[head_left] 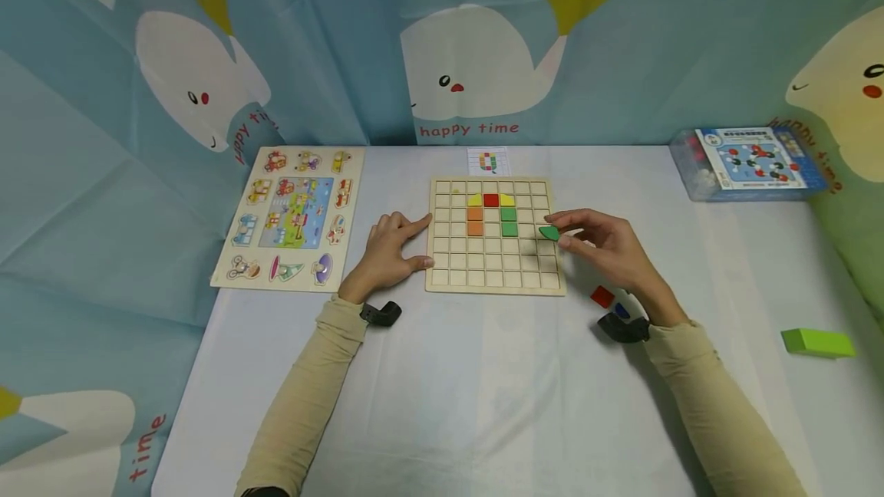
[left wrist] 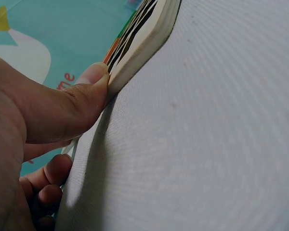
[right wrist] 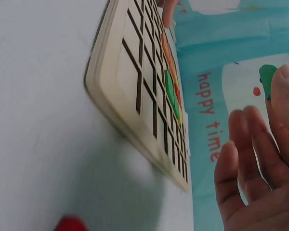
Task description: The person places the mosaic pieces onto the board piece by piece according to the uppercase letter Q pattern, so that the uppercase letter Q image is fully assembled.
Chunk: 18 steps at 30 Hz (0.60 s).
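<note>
In the head view a wooden grid board [head_left: 456, 259] lies mid-table with coloured tiles set in its cells: a red tile [head_left: 490, 200] between two yellow ones, orange tiles [head_left: 475, 221] on the left, green tiles [head_left: 509, 222] on the right. My right hand [head_left: 608, 248] pinches a green quarter-round tile [head_left: 549, 233] between thumb and finger, raised above the board's right side. My left hand [head_left: 390, 251] rests at the board's left edge; its thumb [left wrist: 89, 91] presses the rim, and the index finger reaches the same side.
Behind the board lies a small pattern card [head_left: 487, 162]. At left is a wooden picture puzzle [head_left: 352, 198]. A red tile [head_left: 602, 297] and a blue piece [head_left: 622, 311] lie by my right wrist. A plastic box [head_left: 753, 163] and a green block [head_left: 818, 343] are farther right.
</note>
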Each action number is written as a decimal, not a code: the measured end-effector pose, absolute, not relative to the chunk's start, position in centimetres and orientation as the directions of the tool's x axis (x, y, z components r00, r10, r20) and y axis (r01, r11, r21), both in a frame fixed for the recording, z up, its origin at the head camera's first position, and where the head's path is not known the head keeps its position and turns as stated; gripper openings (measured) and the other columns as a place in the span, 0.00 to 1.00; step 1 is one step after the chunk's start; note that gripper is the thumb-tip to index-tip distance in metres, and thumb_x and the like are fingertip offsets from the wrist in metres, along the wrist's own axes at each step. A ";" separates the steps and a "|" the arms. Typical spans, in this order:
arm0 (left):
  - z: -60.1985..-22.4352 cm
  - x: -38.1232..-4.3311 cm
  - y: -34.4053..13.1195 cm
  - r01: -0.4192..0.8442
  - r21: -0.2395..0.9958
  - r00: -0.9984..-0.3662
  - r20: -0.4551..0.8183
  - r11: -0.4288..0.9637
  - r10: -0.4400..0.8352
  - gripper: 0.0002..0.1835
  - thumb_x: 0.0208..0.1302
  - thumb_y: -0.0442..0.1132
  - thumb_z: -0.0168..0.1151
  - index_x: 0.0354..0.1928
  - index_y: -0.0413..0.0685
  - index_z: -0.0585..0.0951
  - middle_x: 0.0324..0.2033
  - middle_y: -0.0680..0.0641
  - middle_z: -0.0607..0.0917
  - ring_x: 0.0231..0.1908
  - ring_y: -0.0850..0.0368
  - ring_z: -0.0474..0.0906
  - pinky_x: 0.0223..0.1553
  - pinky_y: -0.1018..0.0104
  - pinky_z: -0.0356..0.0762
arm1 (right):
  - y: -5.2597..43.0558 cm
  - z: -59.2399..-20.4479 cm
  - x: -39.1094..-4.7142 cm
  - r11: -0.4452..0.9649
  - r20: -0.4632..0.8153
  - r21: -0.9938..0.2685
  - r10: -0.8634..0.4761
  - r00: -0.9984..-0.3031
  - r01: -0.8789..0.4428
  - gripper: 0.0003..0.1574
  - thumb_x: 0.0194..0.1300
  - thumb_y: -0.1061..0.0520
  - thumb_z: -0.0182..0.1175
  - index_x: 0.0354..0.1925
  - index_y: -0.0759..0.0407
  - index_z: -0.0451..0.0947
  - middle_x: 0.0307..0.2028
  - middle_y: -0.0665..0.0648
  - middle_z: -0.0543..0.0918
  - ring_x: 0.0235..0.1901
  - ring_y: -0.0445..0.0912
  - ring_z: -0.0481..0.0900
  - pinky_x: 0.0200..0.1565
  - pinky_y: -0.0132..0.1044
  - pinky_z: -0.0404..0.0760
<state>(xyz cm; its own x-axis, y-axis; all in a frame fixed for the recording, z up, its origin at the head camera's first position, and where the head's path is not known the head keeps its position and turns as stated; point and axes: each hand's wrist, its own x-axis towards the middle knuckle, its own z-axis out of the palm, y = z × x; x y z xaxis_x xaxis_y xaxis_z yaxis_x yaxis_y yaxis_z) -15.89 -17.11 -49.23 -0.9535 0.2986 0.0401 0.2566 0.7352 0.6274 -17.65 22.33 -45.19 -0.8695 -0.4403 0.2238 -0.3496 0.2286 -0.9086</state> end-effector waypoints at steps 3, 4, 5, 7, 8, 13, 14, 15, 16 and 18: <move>-49.2 -15.9 -17.1 0.255 0.632 -0.954 0.040 0.731 0.298 0.45 0.61 0.48 0.79 0.79 0.53 0.70 0.46 0.44 0.73 0.46 0.48 0.62 0.54 0.52 0.58 | 21.6 -45.3 -17.9 0.214 0.241 -0.906 -0.445 -0.862 -0.364 0.11 0.70 0.72 0.65 0.50 0.70 0.82 0.58 0.50 0.86 0.57 0.37 0.83 0.51 0.28 0.79; -49.2 -15.9 -17.1 0.255 0.634 -0.954 0.041 0.730 0.298 0.45 0.61 0.48 0.79 0.80 0.53 0.70 0.46 0.44 0.73 0.46 0.48 0.62 0.54 0.52 0.58 | 21.4 -45.3 -18.0 0.217 0.246 -0.903 -0.444 -0.861 -0.370 0.11 0.70 0.72 0.65 0.50 0.70 0.82 0.58 0.52 0.86 0.56 0.37 0.82 0.51 0.28 0.79; -49.2 -15.9 -17.1 0.254 0.635 -0.954 0.041 0.730 0.297 0.45 0.61 0.48 0.79 0.79 0.53 0.70 0.46 0.44 0.73 0.46 0.48 0.62 0.54 0.52 0.58 | 21.1 -45.3 -18.0 0.225 0.249 -0.899 -0.443 -0.861 -0.375 0.11 0.70 0.72 0.65 0.50 0.70 0.83 0.58 0.54 0.86 0.57 0.37 0.82 0.51 0.28 0.79; -49.2 -15.8 -17.2 0.255 0.634 -0.954 0.042 0.730 0.296 0.45 0.62 0.48 0.79 0.79 0.53 0.70 0.46 0.44 0.73 0.46 0.48 0.62 0.54 0.53 0.57 | 20.6 -45.3 -18.2 0.254 0.256 -0.884 -0.443 -0.859 -0.394 0.13 0.69 0.72 0.66 0.51 0.68 0.84 0.57 0.59 0.86 0.56 0.36 0.81 0.49 0.28 0.78; -49.2 -15.8 -17.1 0.254 0.634 -0.954 0.042 0.730 0.296 0.45 0.62 0.48 0.79 0.79 0.53 0.70 0.46 0.44 0.73 0.46 0.48 0.62 0.54 0.53 0.57 | 20.4 -45.3 -18.2 0.273 0.259 -0.873 -0.443 -0.858 -0.404 0.13 0.69 0.72 0.66 0.51 0.67 0.84 0.56 0.61 0.86 0.55 0.36 0.81 0.48 0.28 0.77; -49.2 -15.9 -17.1 0.248 0.632 -0.956 0.037 0.734 0.291 0.45 0.62 0.48 0.78 0.80 0.53 0.69 0.46 0.44 0.73 0.46 0.48 0.62 0.54 0.53 0.57 | 19.2 -45.6 -18.7 0.357 0.262 -0.826 -0.442 -0.858 -0.436 0.16 0.66 0.73 0.69 0.52 0.65 0.85 0.52 0.64 0.85 0.48 0.42 0.79 0.44 0.27 0.75; -49.3 -15.9 -17.1 0.247 0.630 -0.956 0.036 0.736 0.291 0.45 0.62 0.48 0.78 0.80 0.54 0.69 0.46 0.44 0.73 0.46 0.48 0.62 0.54 0.53 0.57 | 19.0 -45.7 -18.8 0.363 0.260 -0.824 -0.440 -0.859 -0.435 0.16 0.65 0.73 0.69 0.51 0.65 0.85 0.51 0.65 0.85 0.48 0.44 0.79 0.44 0.26 0.75; -49.3 -15.9 -17.1 0.248 0.628 -0.956 0.035 0.738 0.291 0.45 0.62 0.49 0.78 0.80 0.54 0.69 0.46 0.44 0.73 0.46 0.48 0.62 0.55 0.53 0.57 | 18.8 -45.8 -18.9 0.367 0.255 -0.825 -0.440 -0.861 -0.431 0.17 0.65 0.73 0.70 0.51 0.66 0.85 0.51 0.65 0.85 0.47 0.46 0.79 0.43 0.26 0.75; -49.3 -15.9 -17.1 0.249 0.628 -0.956 0.036 0.738 0.292 0.45 0.62 0.49 0.78 0.80 0.54 0.69 0.46 0.44 0.73 0.46 0.48 0.62 0.55 0.53 0.58 | 18.7 -45.9 -19.0 0.366 0.251 -0.827 -0.440 -0.862 -0.427 0.17 0.64 0.73 0.70 0.51 0.66 0.85 0.51 0.65 0.85 0.47 0.49 0.79 0.43 0.26 0.75; -49.3 -15.9 -17.1 0.254 0.626 -0.955 0.040 0.738 0.294 0.45 0.62 0.49 0.78 0.80 0.54 0.69 0.46 0.44 0.73 0.46 0.49 0.62 0.54 0.53 0.58 | 18.3 -46.1 -19.2 0.368 0.244 -0.828 -0.443 -0.863 -0.424 0.17 0.64 0.73 0.71 0.51 0.66 0.85 0.52 0.64 0.85 0.48 0.51 0.79 0.43 0.26 0.75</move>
